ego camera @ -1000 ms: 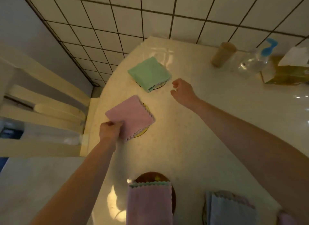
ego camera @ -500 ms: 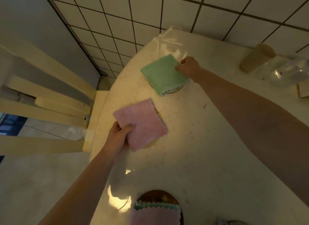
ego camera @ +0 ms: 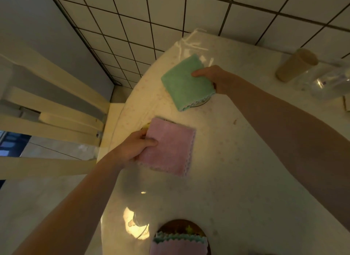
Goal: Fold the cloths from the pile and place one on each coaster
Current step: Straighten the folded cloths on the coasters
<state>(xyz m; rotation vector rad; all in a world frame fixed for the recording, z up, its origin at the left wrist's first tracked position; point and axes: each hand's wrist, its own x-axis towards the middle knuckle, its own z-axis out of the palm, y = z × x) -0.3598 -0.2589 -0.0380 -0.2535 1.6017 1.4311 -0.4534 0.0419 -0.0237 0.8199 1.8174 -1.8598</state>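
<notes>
A folded pink cloth (ego camera: 171, 147) lies near the table's left edge, and my left hand (ego camera: 132, 147) grips its left side, thumb on top. A sliver of the coaster (ego camera: 145, 126) under it shows at its upper left corner. Farther back, a folded green cloth (ego camera: 184, 82) rests on another coaster (ego camera: 201, 102), whose rim peeks out at the cloth's lower right. My right hand (ego camera: 214, 77) holds the green cloth's right edge. At the bottom, a dark round coaster (ego camera: 179, 225) carries a folded pink cloth (ego camera: 179, 247) with a pale green edge.
The pale table (ego camera: 236, 169) curves along its left edge, with a cream wooden chair (ego camera: 53, 110) just beyond it. At the back right stand a beige cup (ego camera: 295, 65) and a clear plastic bottle (ego camera: 327, 82). A clear plastic bag (ego camera: 191, 46) lies behind the green cloth.
My right hand reached back and took hold of the green cloth's right edge. My left hand kept its grip on the pink cloth and turned it squarer over its coaster. The view shifted forward.
</notes>
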